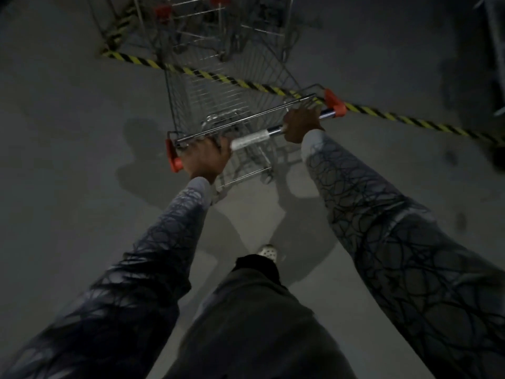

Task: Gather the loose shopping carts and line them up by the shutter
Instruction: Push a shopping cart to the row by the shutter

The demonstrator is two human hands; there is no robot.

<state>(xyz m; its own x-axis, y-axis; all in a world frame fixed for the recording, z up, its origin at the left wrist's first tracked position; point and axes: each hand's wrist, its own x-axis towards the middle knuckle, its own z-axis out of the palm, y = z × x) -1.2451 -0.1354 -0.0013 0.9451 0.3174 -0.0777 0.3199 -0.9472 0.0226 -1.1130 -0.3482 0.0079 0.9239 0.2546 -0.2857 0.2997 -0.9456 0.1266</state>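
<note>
A wire shopping cart (pixel 218 94) with orange handle ends stands right in front of me on the grey floor. My left hand (pixel 205 160) grips the left part of its handle bar (pixel 251 139). My right hand (pixel 302 124) grips the right part of the same bar. The cart's nose points at other parked carts (pixel 191 20) with orange corners, at the top of the view. Its basket lies over the striped line; I cannot tell whether it touches the parked carts.
A yellow-and-black striped line (pixel 396 119) runs diagonally across the floor, under the cart. My leg and a light shoe (pixel 269 251) are below the handle. A dark object (pixel 492 50) stands at the right edge. The scene is dim.
</note>
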